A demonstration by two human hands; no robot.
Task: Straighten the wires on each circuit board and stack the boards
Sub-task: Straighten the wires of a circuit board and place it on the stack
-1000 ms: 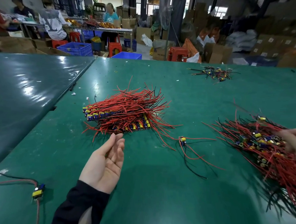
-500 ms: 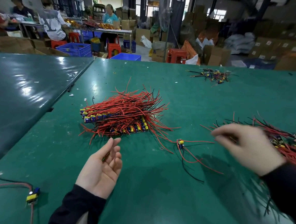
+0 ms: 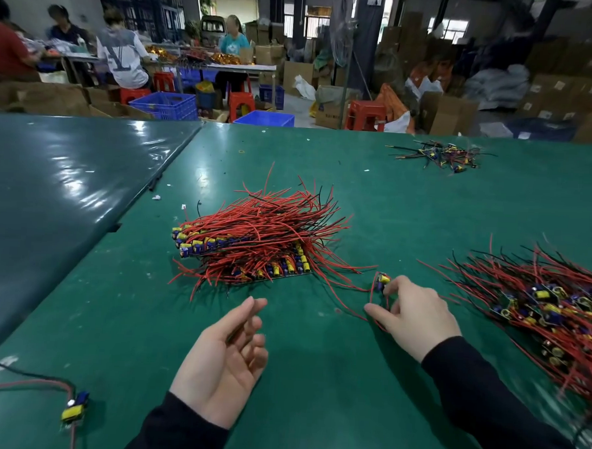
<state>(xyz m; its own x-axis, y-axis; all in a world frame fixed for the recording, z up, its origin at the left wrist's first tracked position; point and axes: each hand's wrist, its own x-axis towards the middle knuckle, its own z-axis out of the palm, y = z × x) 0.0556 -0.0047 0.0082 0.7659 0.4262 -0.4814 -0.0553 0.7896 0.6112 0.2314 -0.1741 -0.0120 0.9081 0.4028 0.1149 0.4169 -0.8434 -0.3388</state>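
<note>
The loose board (image 3: 383, 280) lies just right of the neat stack (image 3: 252, 242); my right hand (image 3: 417, 313) seems to pinch it, my left hand (image 3: 222, 354) empty and relaxed. Its curled wires (image 3: 351, 311) could snag neighbouring strands when lifted.

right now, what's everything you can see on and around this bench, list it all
stacked circuit boards: one neat pile, red wires, yellow and blue parts, table centre
loose circuit boards: one untidy heap, red and black wires, right side
single circuit board: one, red wires, between pile and heap
stray circuit board: one, yellow and blue, near-left edge
small board pile: one, far right of table
table: green, with a darker table on its left
blue crates: several, on the floor behind
red stools: several
cardboard boxes: many, background
seated people: four, far table
left hand: open, palm up
right hand: pinches the single circuit board
</note>
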